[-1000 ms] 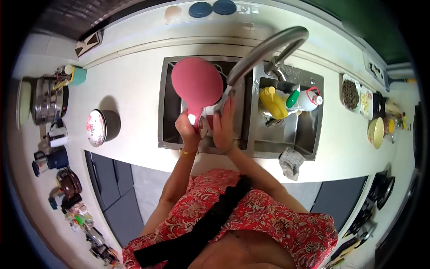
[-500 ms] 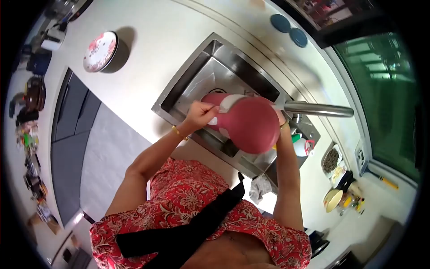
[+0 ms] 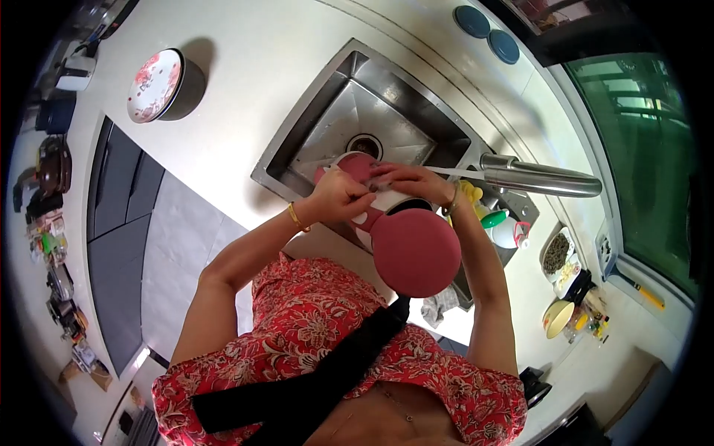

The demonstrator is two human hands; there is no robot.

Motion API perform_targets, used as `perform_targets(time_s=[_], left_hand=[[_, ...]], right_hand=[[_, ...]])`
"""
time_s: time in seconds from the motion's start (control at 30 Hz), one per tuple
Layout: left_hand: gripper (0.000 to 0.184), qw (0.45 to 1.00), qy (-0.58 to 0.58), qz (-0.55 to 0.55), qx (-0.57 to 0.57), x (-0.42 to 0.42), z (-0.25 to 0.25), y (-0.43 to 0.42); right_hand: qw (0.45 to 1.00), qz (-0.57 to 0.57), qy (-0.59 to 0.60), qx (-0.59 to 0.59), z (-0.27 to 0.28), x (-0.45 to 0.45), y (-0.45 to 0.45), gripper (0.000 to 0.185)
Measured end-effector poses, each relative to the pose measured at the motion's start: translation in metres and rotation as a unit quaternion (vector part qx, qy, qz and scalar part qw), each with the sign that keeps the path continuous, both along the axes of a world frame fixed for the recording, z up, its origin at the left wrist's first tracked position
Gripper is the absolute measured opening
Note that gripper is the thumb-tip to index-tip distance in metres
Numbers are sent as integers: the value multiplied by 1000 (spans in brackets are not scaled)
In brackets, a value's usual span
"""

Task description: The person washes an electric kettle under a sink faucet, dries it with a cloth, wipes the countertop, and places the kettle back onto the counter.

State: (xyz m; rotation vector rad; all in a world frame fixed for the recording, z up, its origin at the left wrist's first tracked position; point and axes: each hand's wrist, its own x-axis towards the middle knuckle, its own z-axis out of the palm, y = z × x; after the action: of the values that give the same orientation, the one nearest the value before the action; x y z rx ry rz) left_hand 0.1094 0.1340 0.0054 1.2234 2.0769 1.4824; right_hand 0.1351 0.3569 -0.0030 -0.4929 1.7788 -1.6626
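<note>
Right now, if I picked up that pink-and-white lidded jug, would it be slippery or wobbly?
Probably slippery: water runs from the curved metal faucet towards the jug. It may feel lopsided, since its round pink lid sticks out open.

A pot (image 3: 186,91) is sitting left of the sink (image 3: 372,111). The left hand (image 3: 336,196) is holding a jug (image 3: 416,253) over the sink's near side, the right hand (image 3: 415,181) touching it. I'm seeing the faucet (image 3: 547,177) rising at right, bottles (image 3: 509,232) standing in the sink's right part, a cloth (image 3: 439,306) lying beside the near edge, and a bowl (image 3: 558,320) resting farther right.
</note>
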Motion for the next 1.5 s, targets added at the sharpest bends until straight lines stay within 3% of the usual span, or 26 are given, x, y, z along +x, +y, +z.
perform_targets(time_s=[0.07, 0.17, 0.2, 0.23, 0.3, 0.37, 0.47, 0.53, 0.57, 0.63, 0.67, 0.83, 0.87, 0.93, 0.97, 1.07, 1.1, 1.13, 1.2, 1.27, 1.3, 1.33, 1.37, 1.4, 1.47, 1.5], left_hand=[[24, 1000, -2, -23, 0, 3, 3, 4], [24, 996, -59, -43, 44, -6, 9, 8], [24, 990, -125, -10, 57, -8, 14, 6], [24, 979, -189, 22, 69, -10, 19, 5], [25, 963, -238, 67, 107, -13, 17, -1], [27, 931, -316, 142, 115, -12, 6, -9], [30, 875, -408, 221, 139, -7, 18, -6], [30, 879, -400, 230, 120, -3, 17, -2], [30, 879, -389, 252, 112, 0, 14, 1], [30, 903, -353, 224, 97, -1, -9, -3], [30, 921, -314, 211, 91, -2, -14, -5], [23, 910, -330, 213, 131, 3, 14, 17], [23, 913, -328, 203, 130, 3, 14, 20], [20, 876, -396, 240, 135, 2, 15, 23], [27, 861, -407, 259, 162, 2, 17, 29], [23, 874, -394, 219, 183, -2, 14, 32], [25, 866, -417, 219, 167, -3, 15, 32], [25, 866, -416, 223, 168, -4, 13, 31], [25, 893, -378, 155, 188, -7, 7, 30], [21, 879, -399, 154, 210, -9, 7, 32], [17, 959, -125, 183, 179, -13, -10, 29], [16, 959, 158, 198, 130, -15, -20, 26], [19, 972, 62, 187, 129, -12, -17, 23], [19, 970, 63, 194, 128, -11, -15, 21], [41, 973, -71, 174, 135, -8, -11, 16], [38, 963, -144, 166, 157, -6, -6, 15]], right_hand=[[999, 20, 10, 37, 5, -2, -5, 25], [983, -23, -175, -50, -3, -18, -10, 27], [984, -31, -168, -53, 4, -13, -6, 27], [993, -87, 42, -75, 37, -5, -8, 27], [981, -107, 142, -72, 52, 10, 4, 27], [988, -110, 96, -42, 16, 18, 18, 28], [990, -133, 47, 24, -93, 16, 44, 29], [980, -168, 84, 64, -168, 18, 56, 30], [972, -194, 108, 74, -168, 18, 52, 30], [921, -370, -38, -116, -137, 17, 49, 31], [798, -444, -266, -311, -106, 22, 39, 32], [753, -580, -169, -261, -88, 32, 32, 35], [711, -629, -179, -258, -77, 36, 29, 36], [693, -697, -98, -155, -92, 39, 34, 37], [676, -712, -99, -165, -89, 46, 36, 36], [690, -706, -72, -143, -71, 70, 47, 28], [659, -728, -86, -170, -36, 78, 43, 25], [652, -720, -56, -229, -67, 82, 57, 22], [625, -703, -57, -333, -42, 98, 70, 20], [602, -735, -37, -310, -20, 110, 84, 20], [604, -752, -28, -262, -31, 118, 103, 23], [625, -716, -42, -306, -22, 125, 114, 27], [605, -731, -41, -314, -8, 129, 122, 19], [590, -748, -31, -303, 1, 128, 128, 20], [582, -757, -52, -292, -17, 124, 155, 22], [587, -753, -55, -292, -29, 117, 171, 22]])
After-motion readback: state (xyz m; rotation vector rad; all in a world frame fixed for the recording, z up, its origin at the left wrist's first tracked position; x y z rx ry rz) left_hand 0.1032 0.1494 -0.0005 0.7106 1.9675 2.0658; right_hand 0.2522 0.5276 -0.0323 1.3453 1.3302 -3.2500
